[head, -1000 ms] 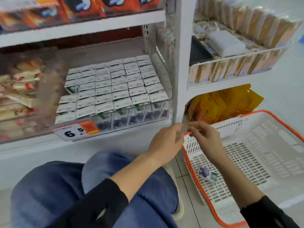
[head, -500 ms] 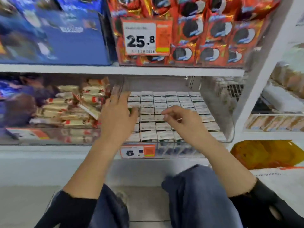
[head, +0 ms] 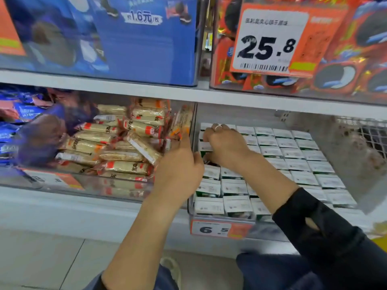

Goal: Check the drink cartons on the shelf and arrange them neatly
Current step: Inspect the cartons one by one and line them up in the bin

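Observation:
Several rows of small white-topped drink cartons (head: 291, 155) fill a clear bin (head: 240, 220) on the lower shelf. My right hand (head: 225, 146), a ring on one finger, reaches deep into the bin's left side with fingers curled down over the cartons near the back. My left hand (head: 180, 170) is at the bin's left wall, index finger pointing up along the clear divider, the other fingers curled toward a gap in the left column of cartons. What either hand holds is hidden.
A bin of wrapped snack bars (head: 125, 143) sits left of the divider. Blue boxes (head: 125, 38) and red cookie packs (head: 345, 76) stand on the shelf above, with a 25.8 price tag (head: 270, 40). A 6.5 tag (head: 217, 229) hangs on the carton bin.
Both hands have pushed further into the left side of the carton bin. The view has moved closer and shifted left.

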The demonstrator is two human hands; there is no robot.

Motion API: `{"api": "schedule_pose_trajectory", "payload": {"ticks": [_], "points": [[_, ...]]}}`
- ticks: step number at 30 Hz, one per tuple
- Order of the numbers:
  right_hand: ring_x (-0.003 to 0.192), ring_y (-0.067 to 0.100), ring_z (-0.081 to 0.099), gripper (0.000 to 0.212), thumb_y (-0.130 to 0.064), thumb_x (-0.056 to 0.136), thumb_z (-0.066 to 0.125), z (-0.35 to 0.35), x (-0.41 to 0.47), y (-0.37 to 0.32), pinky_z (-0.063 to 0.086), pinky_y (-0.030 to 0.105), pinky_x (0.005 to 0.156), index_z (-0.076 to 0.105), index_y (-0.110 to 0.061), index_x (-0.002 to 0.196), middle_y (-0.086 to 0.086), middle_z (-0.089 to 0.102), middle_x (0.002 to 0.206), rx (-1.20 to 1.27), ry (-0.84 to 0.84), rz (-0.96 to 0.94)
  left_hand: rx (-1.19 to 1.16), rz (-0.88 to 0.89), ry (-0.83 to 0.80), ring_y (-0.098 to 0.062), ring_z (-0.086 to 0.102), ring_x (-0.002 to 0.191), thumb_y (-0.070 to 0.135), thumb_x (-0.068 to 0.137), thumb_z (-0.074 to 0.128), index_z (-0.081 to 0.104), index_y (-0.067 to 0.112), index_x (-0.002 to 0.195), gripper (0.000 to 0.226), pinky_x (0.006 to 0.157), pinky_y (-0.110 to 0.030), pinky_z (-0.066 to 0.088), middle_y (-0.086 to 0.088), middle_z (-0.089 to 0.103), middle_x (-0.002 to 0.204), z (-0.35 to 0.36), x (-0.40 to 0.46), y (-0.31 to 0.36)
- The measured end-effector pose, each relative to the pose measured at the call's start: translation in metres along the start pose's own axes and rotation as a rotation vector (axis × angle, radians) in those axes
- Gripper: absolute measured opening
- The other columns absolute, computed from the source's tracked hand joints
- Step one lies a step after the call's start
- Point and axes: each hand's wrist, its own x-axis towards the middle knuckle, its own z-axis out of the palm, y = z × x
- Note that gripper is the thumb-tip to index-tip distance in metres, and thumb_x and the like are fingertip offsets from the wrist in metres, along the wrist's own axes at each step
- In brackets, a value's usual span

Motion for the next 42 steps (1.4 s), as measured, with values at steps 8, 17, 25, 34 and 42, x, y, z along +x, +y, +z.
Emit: {"api": "schedule_pose_trajectory", "payload": {"ticks": [8,17,25,34,42], "points": [[0.089,0.014,0.058,0.036,-0.038,0.075,0.076,-0.026,-0.025,0.014,0.046,0.03,0.072,0.053,-0.028,0.102,-0.006,0.061,0.1,0.592,0.147,0.135,0.022,-0.006,-0.042,-0.033,0.057,0.106,0.034,0.096,0.047,0.019,0.02,0.152,0.064,0.083,-0.045,0.05,-0.016,0.053,0.13,-0.002,0.0,-0.002],[0.074,0.006,0.067,0.031,-0.033,0.069,0.073,-0.055,-0.107,0.038,0.05,0.014,0.058,0.07,-0.018,0.096,0.003,0.066,0.089,1.559,0.215,0.394,-0.34,0.298,0.304,0.001,0.058,0.094,0.02,0.095,0.05,0.064,0.023,0.119,0.028,0.077,-0.01,0.045,0.015,0.064,0.107,-0.006,-0.018,0.026],[0.097,0.012,0.064,0.045,-0.037,0.063,0.078,-0.044,-0.155,0.055,0.053,0.029,0.077,0.071,-0.031,0.107,-0.009,0.069,0.103,1.673,0.234,0.275,-0.511,0.222,-0.1,0.004,0.063,0.083,0.055,0.084,0.054,0.066,0.03,0.113,0.04,0.07,-0.014,0.048,0.018,0.069,0.096,0.015,-0.035,0.059],[0.106,0.013,0.064,0.05,-0.04,0.066,0.071,-0.044,-0.152,0.053,0.054,0.029,0.084,0.067,-0.034,0.115,-0.007,0.068,0.112,1.764,0.264,0.263,-0.352,0.242,0.065,0.013,0.054,0.09,0.064,0.078,0.061,0.065,0.039,0.11,0.041,0.071,-0.004,0.042,0.038,0.057,0.089,0.031,-0.034,0.068],[0.087,0.019,0.066,0.031,-0.028,0.069,0.071,-0.039,-0.151,0.04,0.058,0.031,0.075,0.071,-0.026,0.1,0.002,0.068,0.097,1.607,0.361,0.366,-0.279,0.32,0.053,0.013,0.053,0.105,0.056,0.074,0.065,0.051,0.045,0.117,0.046,0.086,-0.005,0.041,0.038,0.058,0.103,0.034,-0.039,0.067]]}}
